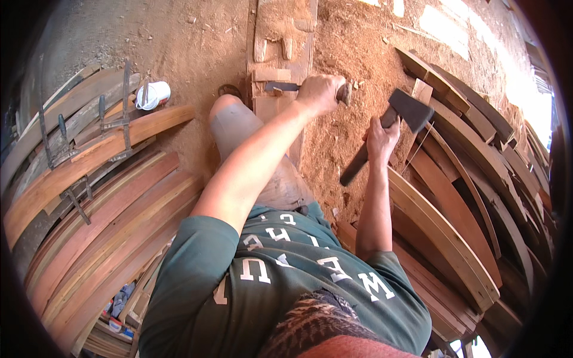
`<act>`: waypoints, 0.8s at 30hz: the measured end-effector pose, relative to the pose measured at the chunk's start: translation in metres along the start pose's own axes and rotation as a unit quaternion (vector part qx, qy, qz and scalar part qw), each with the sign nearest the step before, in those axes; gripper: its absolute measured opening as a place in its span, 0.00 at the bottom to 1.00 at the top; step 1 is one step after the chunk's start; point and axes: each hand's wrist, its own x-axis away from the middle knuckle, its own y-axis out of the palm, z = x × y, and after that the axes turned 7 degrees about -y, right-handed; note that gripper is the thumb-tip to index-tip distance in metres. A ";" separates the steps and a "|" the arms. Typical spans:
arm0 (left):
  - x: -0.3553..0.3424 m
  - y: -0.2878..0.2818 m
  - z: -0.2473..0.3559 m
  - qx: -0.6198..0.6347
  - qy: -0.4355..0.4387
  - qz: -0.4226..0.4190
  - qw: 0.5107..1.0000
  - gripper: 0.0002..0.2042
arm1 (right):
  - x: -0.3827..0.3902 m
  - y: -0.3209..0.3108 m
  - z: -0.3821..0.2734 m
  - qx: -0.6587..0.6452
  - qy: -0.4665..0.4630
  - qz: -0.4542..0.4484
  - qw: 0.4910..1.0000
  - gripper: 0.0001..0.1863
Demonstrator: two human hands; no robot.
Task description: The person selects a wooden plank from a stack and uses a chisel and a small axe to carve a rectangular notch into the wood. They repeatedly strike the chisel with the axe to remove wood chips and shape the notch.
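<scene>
Chisel (282, 86) sits on the sawdust-covered plank (280, 42), left hand (321, 92) wrapped tight around its handle, right hand (381, 137) gripping the raised hatchet (391, 128) — mid-chopping, and the next strike probably needs a square hit.

Daylight fills the view, strongest toward one and two o'clock, where a patch of ground (444, 24) burns out to white glare. The sawdust floor (346, 48) at twelve o'clock is evenly bright with soft shadows. The curved planks (101, 209) at nine o'clock sit in duller light. Fisheye distortion bends straight edges near the rim, and a black vignette closes the corners. The centre is fairly sharp; detail goes soft toward the edges.
</scene>
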 end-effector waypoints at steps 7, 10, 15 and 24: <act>0.002 0.004 -0.011 0.016 0.008 0.020 1.000 0.08 | 0.012 0.005 -0.003 0.101 -0.009 -0.125 0.987 0.13; 0.003 0.002 -0.006 0.014 0.011 0.018 1.000 0.08 | 0.010 0.011 0.009 0.008 0.105 -0.035 0.994 0.20; 0.006 0.007 -0.014 -0.019 0.028 0.009 0.999 0.07 | 0.012 0.010 0.024 0.142 -0.016 -0.164 0.976 0.26; 0.016 0.006 -0.011 -0.069 0.039 -0.025 0.997 0.10 | 0.009 0.011 0.038 0.119 0.022 -0.199 0.972 0.24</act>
